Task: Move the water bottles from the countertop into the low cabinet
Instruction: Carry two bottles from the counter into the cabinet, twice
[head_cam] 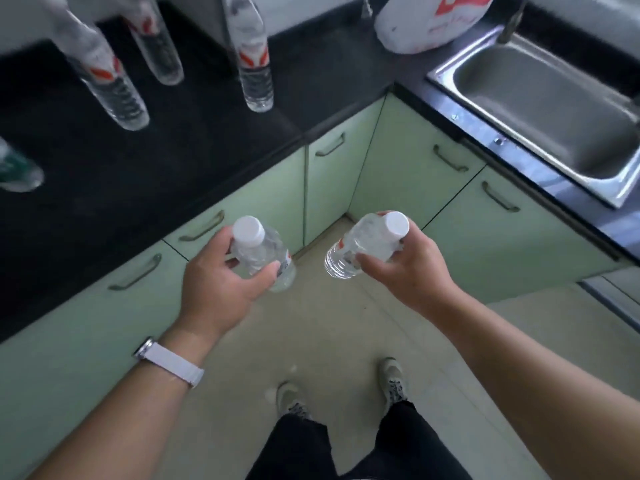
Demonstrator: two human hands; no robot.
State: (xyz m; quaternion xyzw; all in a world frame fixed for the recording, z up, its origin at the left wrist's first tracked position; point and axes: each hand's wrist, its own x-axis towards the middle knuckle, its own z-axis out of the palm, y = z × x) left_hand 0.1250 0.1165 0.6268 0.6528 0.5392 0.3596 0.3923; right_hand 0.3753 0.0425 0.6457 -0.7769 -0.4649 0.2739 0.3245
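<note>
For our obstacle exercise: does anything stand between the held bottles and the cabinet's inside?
Yes: all cabinet doors in view are shut. The left hand grips the left bottle, the right hand the right bottle; neither is free for a handle.

I see bottles (254,60) standing on the bench (104,181) at left, the sink (540,109) at right, and cabinets (408,174) beneath.

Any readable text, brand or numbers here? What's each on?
None legible.
Red-and-white labels on three clear plastic bottles on the black countertop: blurred.
Green label on the bottle at the left edge: blurred.
Red print on the white package near the steel sink: blurred.
Labels on the white-capped bottles in the left hand and right hand: blurred, partly hidden.
</note>
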